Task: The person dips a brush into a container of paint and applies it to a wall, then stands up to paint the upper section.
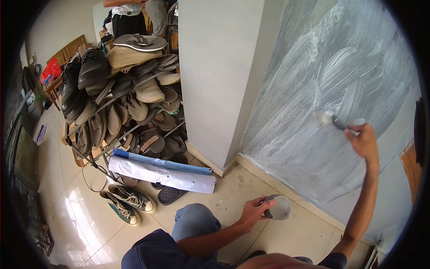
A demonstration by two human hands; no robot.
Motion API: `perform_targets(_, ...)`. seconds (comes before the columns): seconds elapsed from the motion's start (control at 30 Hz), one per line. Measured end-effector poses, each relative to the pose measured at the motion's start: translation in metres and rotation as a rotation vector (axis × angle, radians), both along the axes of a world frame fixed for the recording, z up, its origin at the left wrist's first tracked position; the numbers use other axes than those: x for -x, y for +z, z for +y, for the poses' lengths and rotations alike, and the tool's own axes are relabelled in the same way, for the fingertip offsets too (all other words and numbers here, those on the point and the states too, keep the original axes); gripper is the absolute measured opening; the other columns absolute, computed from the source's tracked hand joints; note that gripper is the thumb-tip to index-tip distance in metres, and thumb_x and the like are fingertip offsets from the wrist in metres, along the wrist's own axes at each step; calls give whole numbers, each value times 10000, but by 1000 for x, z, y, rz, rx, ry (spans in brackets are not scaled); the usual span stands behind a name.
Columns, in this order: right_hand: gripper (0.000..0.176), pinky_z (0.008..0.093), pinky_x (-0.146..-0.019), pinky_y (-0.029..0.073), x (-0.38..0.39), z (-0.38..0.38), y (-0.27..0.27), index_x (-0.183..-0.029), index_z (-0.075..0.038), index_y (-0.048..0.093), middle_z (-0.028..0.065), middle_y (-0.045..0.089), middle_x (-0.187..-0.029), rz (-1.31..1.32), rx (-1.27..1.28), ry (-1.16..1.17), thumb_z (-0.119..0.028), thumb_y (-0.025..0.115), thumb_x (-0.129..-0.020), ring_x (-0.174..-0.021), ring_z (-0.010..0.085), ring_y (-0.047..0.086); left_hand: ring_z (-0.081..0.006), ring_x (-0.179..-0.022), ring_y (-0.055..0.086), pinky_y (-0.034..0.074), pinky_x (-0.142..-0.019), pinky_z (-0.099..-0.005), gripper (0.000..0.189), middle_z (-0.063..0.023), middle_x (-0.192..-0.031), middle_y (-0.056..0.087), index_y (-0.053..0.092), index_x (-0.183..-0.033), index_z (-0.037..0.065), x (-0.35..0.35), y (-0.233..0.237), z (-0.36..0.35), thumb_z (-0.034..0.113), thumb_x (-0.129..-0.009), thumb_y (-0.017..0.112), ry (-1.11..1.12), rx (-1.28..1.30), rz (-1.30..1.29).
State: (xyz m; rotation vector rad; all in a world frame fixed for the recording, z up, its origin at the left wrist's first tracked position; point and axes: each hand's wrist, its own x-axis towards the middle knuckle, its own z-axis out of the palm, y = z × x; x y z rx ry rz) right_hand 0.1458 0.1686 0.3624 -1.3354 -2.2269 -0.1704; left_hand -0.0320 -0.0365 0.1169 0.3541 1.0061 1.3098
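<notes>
Dark-handled brush [333,120] juts out from right fingers [352,135].

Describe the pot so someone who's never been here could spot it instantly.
Find the white-streaked wall on the right, then look down over the tiled floor. There the left hand holds a round pot, pale grey inside. Unlike the brush in the right hand, it has a wide, open mouth.
</notes>
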Motion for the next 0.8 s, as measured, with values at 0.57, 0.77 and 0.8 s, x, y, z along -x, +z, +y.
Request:
perform_targets(0.57,450,374,-485,486,79,-16,-51,-1216,19,511,163,567,-635,-404,-406,-185,-67,551,-777,-542,256,597,-216,-988,573,515,-775,-338,629,-158,-1104,575,510,-1209,-45,12,-14,14,371,-767,677,72,35,22)
perform_targets(0.77,356,392,-602,518,71,-8,-114,-1079,23,598,192,611,-746,-621,8,130,-73,572,-736,-659,297,627,-224,-995,569,508,-781,-344,627,-163,-1109,573,505,-1208,-54,9,-6,13,362,-769,673,65,-1,30)
perform_targets(0.8,310,402,-644,519,72,-4,-106,-1039,13,620,194,617,-771,-635,95,180,-89,574,-750,-700,313,629,-226,-996,569,507,-781,-346,626,-164,-1109,573,502,-1211,-54,10,-5,12,359,-772,670,66,-18,35)
